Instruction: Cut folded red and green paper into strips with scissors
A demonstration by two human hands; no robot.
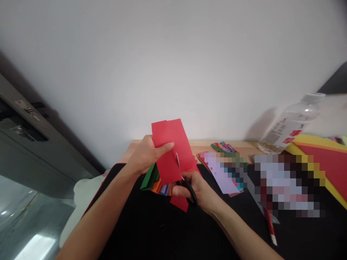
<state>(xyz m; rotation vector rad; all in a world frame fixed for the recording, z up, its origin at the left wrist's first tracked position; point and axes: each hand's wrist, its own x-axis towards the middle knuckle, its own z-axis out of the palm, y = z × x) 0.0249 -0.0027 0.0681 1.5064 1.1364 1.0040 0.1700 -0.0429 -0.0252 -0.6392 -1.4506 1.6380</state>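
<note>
Pinched between the thumb and fingers of my left hand point(148, 153) is a sheet of red paper point(177, 135), held upright above the table. My right hand point(196, 189) is closed around the black handles of a pair of scissors point(191, 193). A scissor blade shows against the red paper, pointing up along a cut in it. Below the sheet lies a small red paper piece point(179, 203) on the black mat point(151, 225). Folded coloured papers point(151, 179) in green, orange, blue and purple sit behind and under my left hand.
To the right lie a stack of lilac paper strips point(217, 175), a clear ruler point(256, 196) and a red pencil point(270, 227). A plastic bottle point(292, 124) stands near the wall beside large red and yellow sheets point(325, 164). Small colourful scraps point(224, 147) rest at the back.
</note>
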